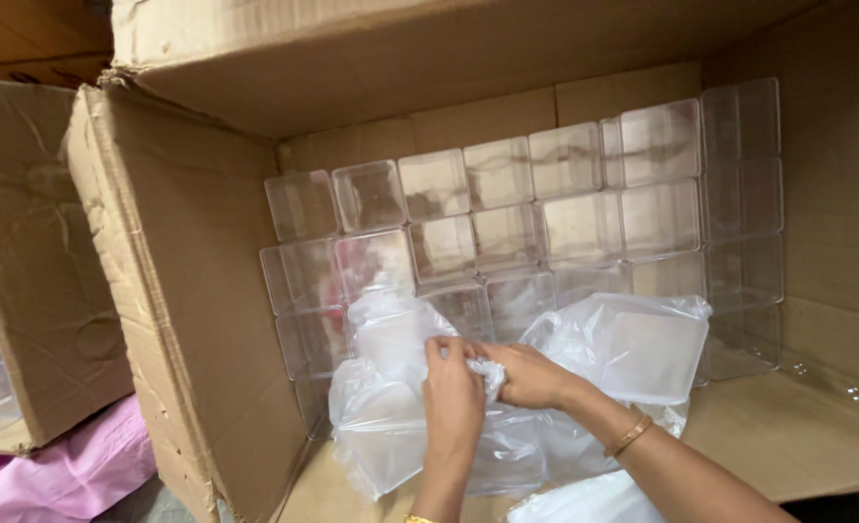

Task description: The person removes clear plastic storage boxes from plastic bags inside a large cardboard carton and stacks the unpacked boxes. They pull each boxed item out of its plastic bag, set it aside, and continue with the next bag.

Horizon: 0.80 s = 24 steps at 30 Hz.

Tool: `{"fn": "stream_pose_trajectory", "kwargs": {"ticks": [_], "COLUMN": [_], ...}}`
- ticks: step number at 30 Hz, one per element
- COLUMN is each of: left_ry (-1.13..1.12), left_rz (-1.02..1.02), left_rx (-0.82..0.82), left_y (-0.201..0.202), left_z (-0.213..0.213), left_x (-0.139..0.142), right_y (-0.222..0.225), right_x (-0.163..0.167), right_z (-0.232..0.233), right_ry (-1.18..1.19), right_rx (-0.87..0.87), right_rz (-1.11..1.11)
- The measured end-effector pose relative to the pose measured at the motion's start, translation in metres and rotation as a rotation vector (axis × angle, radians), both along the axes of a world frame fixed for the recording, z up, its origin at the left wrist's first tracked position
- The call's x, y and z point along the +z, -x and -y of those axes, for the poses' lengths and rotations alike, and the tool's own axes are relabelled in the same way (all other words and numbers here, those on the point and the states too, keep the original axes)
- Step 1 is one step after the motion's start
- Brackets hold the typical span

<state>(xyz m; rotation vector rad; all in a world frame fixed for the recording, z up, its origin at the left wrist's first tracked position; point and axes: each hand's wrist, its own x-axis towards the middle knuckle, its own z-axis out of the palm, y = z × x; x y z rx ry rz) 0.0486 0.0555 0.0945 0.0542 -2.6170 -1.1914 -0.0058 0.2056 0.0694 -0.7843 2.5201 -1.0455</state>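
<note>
Both hands, left hand [452,387] and right hand [526,376], pinch the bunched neck of a clear plastic bag [390,407]. It lies inside a brown cardboard box [187,291], before stacked clear plastic boxes [565,208].

Cardboard box [187,291]: plain brown, creased, no pattern.
Stacked plastic containers [565,213]: clear, colourless, brown showing through.
Plastic bag [390,397]: translucent, milky white, crinkled sheen.
Bangle [629,436]: gold.
Sheet [71,475] at lower left: pink, plain.
Second box [22,252] at left: same brown.
</note>
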Motion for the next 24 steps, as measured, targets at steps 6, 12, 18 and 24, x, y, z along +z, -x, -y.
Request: {"fn": "stream_pose_trajectory", "kwargs": {"ticks": [6, 12, 18, 24], "left_ry": [0.052, 0.134, -0.023, 0.024], "left_rz": [0.062, -0.13, 0.003, -0.019], "left_rx": [0.045, 0.098, 0.054, -0.083], "left_y": [-0.003, -0.009, -0.008, -0.007], "left_z": [-0.007, -0.011, -0.012, -0.008], "left_x": [-0.001, -0.003, -0.003, 0.012], "right_y": [0.0, -0.002, -0.001, 0.004], "right_x": [-0.004, 0.004, 0.007, -0.01], "right_z": [-0.002, 0.001, 0.002, -0.001], "right_ry": [-0.01, -0.014, -0.031, -0.145], "right_rx": [0.019, -0.03, -0.059, -0.004], "right_rz": [-0.036, 0.0, 0.062, -0.063]}}
